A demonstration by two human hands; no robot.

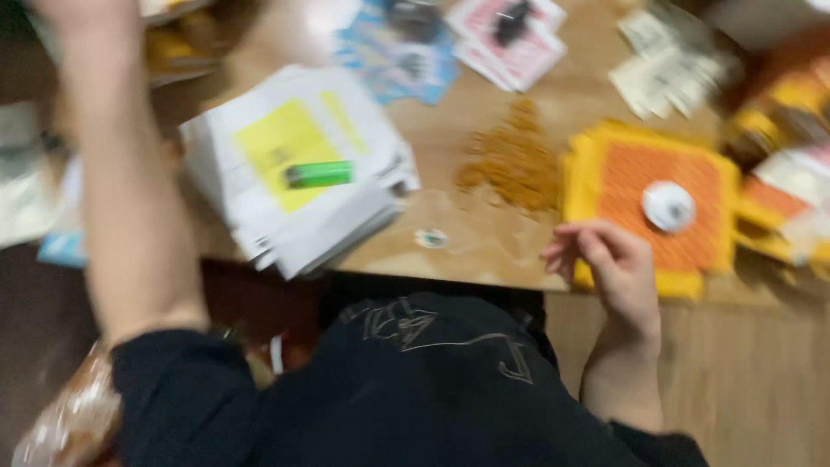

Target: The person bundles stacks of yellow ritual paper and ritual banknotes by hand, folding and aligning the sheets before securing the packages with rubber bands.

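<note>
My right hand (605,259) rests at the table's near edge with its fingers loosely curled and nothing in it, touching the corner of a stack of orange and yellow packets (657,173). A small white round lid (667,206) lies on top of that stack. My left forearm (121,190) reaches up and away; the left hand itself is out of the frame at the top. A loose pile of brown crumbs (512,160) lies on the wooden table (484,251) just left of the packets. The picture is blurred.
A stack of white and yellow sheets (294,164) with a green lighter (320,174) on it overhangs the near edge. Pink, blue and white packets (510,39) lie farther back. More orange packets (787,199) sit at right. A clear plastic bag (69,415) is at lower left.
</note>
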